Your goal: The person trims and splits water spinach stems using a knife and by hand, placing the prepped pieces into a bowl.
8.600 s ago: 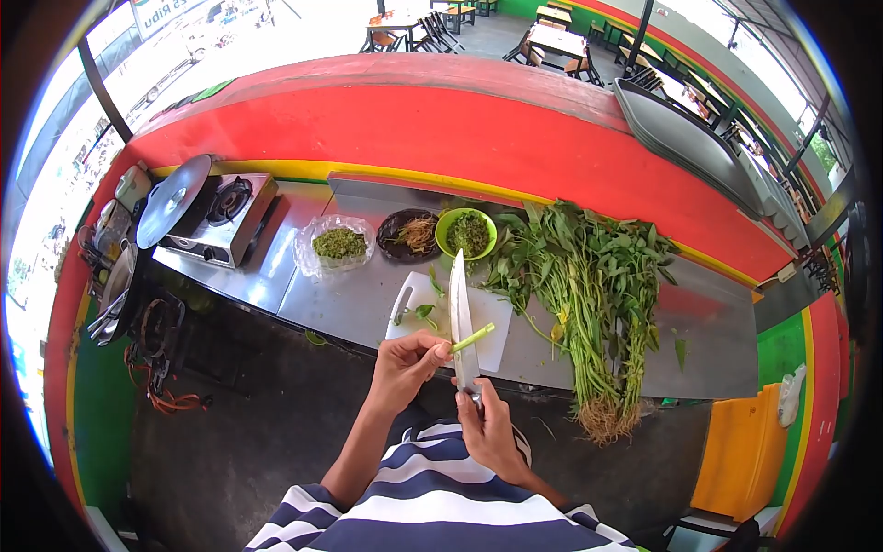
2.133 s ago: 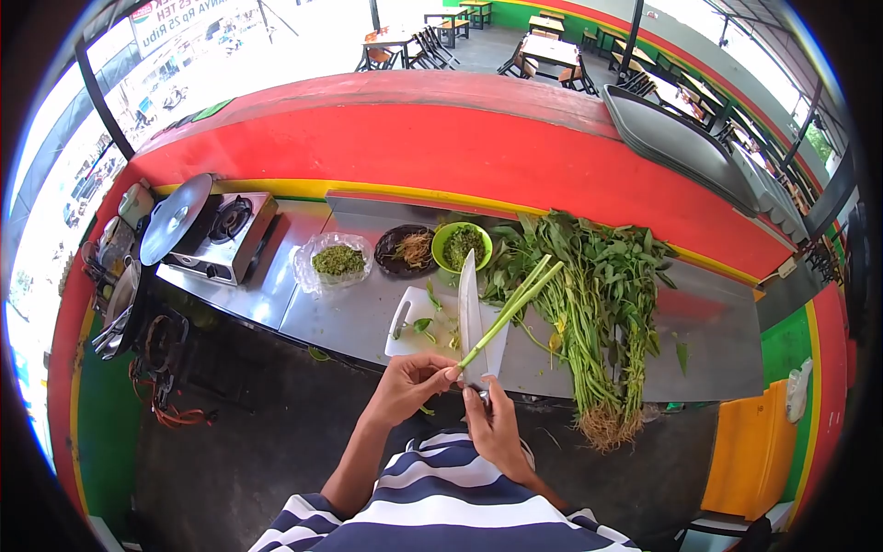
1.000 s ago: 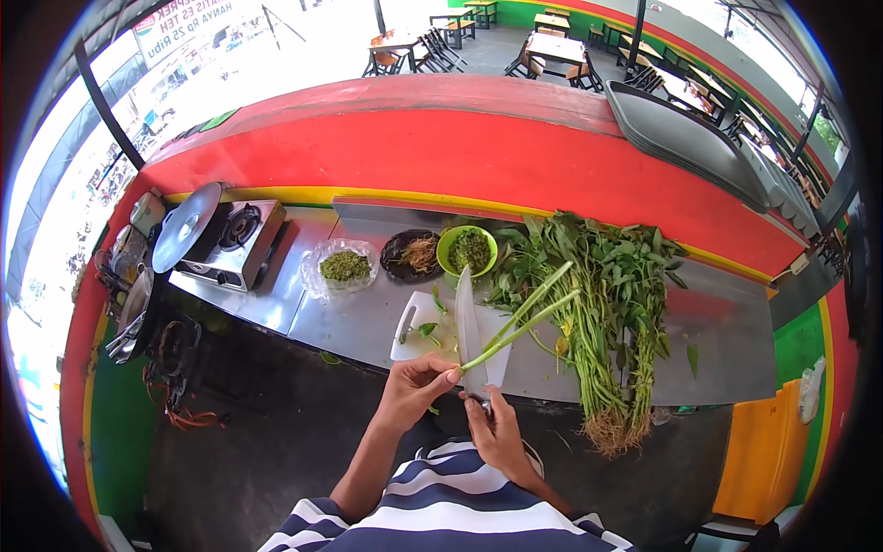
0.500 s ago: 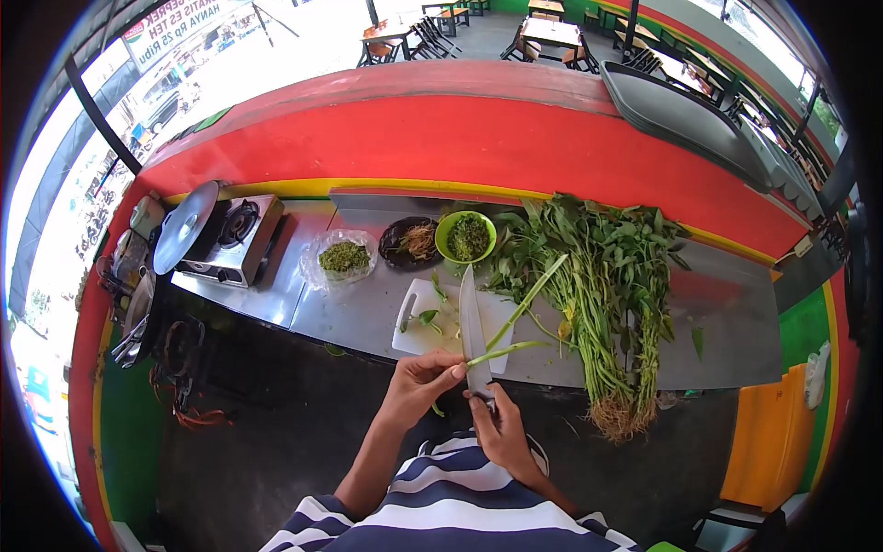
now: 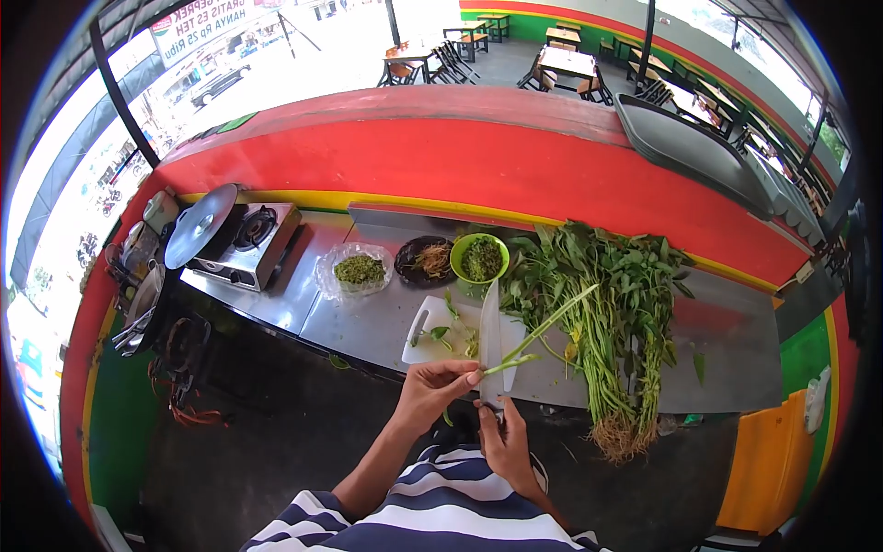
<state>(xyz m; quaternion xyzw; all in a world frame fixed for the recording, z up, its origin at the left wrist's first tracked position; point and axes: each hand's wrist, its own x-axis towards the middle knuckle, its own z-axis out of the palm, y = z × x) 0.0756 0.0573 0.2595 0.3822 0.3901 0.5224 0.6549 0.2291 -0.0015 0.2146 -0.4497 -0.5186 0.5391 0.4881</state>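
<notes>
Pinched in my left hand (image 5: 432, 394) are green stems (image 5: 550, 327), one long and one shorter, pointing up and to the right. My right hand (image 5: 504, 442) is closed on the handle of a large knife (image 5: 491, 331), whose blade points away from me and lies against the stems near my left fingertips. Beneath the blade is a white cutting board (image 5: 418, 350) with cut leaves and stem bits. A green bowl (image 5: 504, 268) of chopped greens sits behind the board. To the right lies a big bunch of leafy greens (image 5: 607, 340), its roots over the counter's front edge.
Left of the bowl are a dark dish of roots (image 5: 425, 261) and a clear plastic bag (image 5: 359, 270) holding chopped greens. A gas stove (image 5: 253, 241) with a metal lid (image 5: 199, 225) beside it is at the left. A red wall (image 5: 414, 156) runs behind the steel counter (image 5: 717, 368).
The stems in my left hand were two long ones; one is now much shorter. My hands stay close together, and the whole view has shifted slightly.
</notes>
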